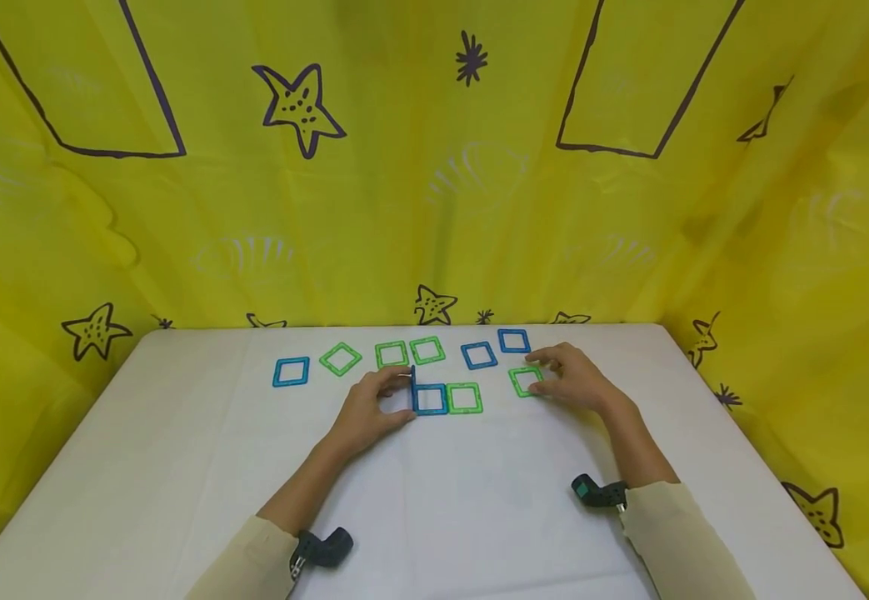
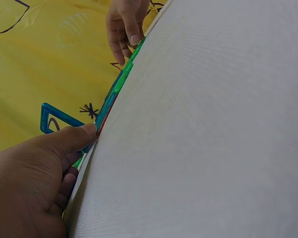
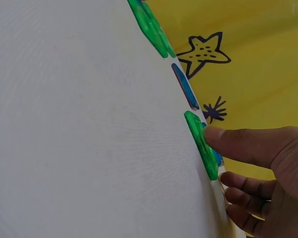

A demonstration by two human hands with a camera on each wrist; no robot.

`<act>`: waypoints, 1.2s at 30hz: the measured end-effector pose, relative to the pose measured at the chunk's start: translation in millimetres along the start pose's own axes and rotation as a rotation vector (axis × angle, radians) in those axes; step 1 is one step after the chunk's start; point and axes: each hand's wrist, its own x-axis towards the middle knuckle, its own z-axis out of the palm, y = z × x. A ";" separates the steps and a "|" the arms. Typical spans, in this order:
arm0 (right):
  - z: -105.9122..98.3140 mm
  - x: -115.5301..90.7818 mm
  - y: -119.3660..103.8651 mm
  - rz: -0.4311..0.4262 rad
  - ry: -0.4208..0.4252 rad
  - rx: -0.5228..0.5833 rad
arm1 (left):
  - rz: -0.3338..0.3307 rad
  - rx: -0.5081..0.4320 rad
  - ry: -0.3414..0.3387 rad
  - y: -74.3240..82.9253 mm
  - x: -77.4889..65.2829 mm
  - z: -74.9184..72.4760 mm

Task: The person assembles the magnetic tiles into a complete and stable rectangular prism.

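Observation:
My left hand (image 1: 368,414) holds a blue square magnetic tile (image 1: 413,388) on edge, its thumb low on the near side and fingers at the far side. The upright tile stands at the left edge of a flat blue tile (image 1: 431,411). A flat green tile (image 1: 465,410) adjoins that one on the right. In the left wrist view the raised blue frame (image 2: 43,118) tilts beside my thumb. My right hand (image 1: 572,379) is at another green tile (image 1: 514,382), thumb at its right edge and fingers spread apart. In the right wrist view the thumb overlaps this green tile (image 3: 199,144).
Behind lie more flat square frames: a blue tile (image 1: 291,359) at left, a turned green tile (image 1: 332,348), two green tiles (image 1: 392,343) side by side, and two blue ones (image 1: 478,344) at right. A yellow curtain (image 1: 374,250) borders the white table (image 1: 434,508).

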 end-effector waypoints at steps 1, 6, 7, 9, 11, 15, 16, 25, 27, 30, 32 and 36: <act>0.6 -0.3 0.6 0.008 -0.004 -0.004 | -0.001 0.002 0.000 0.0 -0.5 0.1; 1.9 -0.6 2.2 0.049 -0.012 0.000 | -0.002 0.007 0.000 0.1 -1.0 0.2; 0.9 -0.4 1.9 0.057 -0.012 0.004 | -0.001 0.009 0.002 0.5 -0.2 0.0; -0.5 -0.2 1.3 0.064 -0.013 0.010 | 0.001 0.008 0.002 0.9 1.0 -0.4; -1.0 0.1 0.9 0.068 -0.018 0.013 | 0.000 0.008 0.001 0.9 1.4 -0.8; -0.9 -0.1 1.3 0.069 -0.025 0.021 | 0.000 0.011 -0.002 0.0 1.9 -0.8; -0.8 -0.2 1.3 0.066 -0.025 0.022 | 0.000 0.011 -0.003 -0.1 1.9 -0.7; -0.8 0.6 2.7 0.040 -0.007 0.060 | -0.013 0.011 -0.002 -0.2 1.2 0.3; -0.6 0.9 2.3 0.053 -0.003 0.070 | -0.014 0.010 -0.001 -0.1 1.1 0.5; -1.2 1.2 1.5 0.063 0.001 0.076 | -0.014 0.009 -0.003 -0.1 1.0 0.5; -1.7 1.4 1.3 0.062 0.009 0.073 | -0.016 0.008 -0.002 -0.1 1.0 0.5; -2.4 1.7 1.4 0.057 0.025 0.057 | -0.016 0.006 -0.004 -0.1 1.1 0.5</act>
